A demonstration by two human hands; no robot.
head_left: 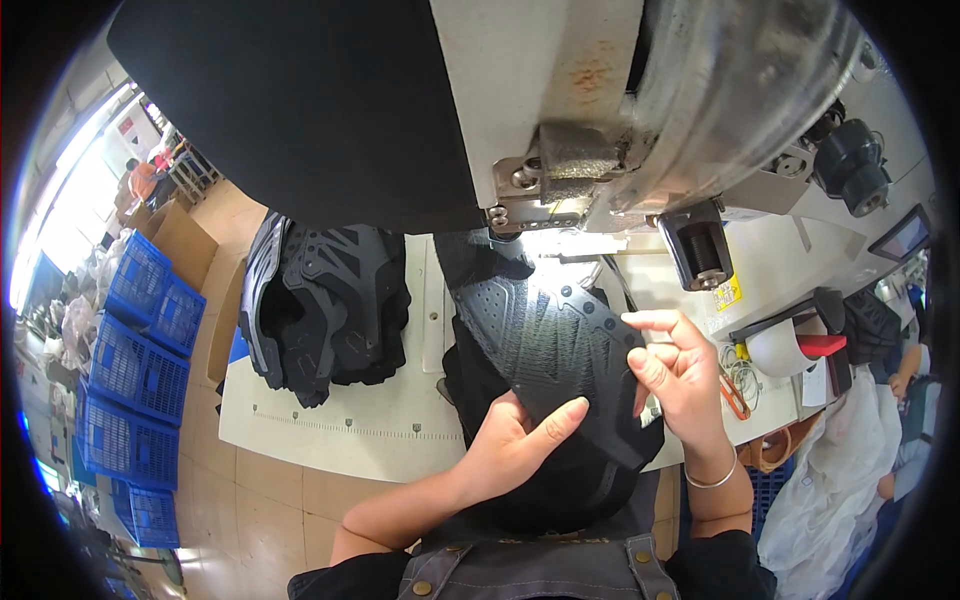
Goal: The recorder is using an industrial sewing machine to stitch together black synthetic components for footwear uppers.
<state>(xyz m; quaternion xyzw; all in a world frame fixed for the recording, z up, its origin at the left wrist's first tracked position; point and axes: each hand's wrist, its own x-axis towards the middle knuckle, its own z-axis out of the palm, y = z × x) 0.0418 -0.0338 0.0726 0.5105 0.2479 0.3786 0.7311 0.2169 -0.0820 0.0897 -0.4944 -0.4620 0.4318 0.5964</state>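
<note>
Black fabric (545,338) lies between left fingers (560,425) and right fingers (654,372), both holding its edges.

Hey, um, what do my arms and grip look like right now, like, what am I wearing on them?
Your left grip and right grip are ungloved. A thin, silvery bracelet circles the right wrist; the left wrist shows none. Black sleeves stop short of your forearms, which are uncovered. No markings or cables show on either arm.
</note>
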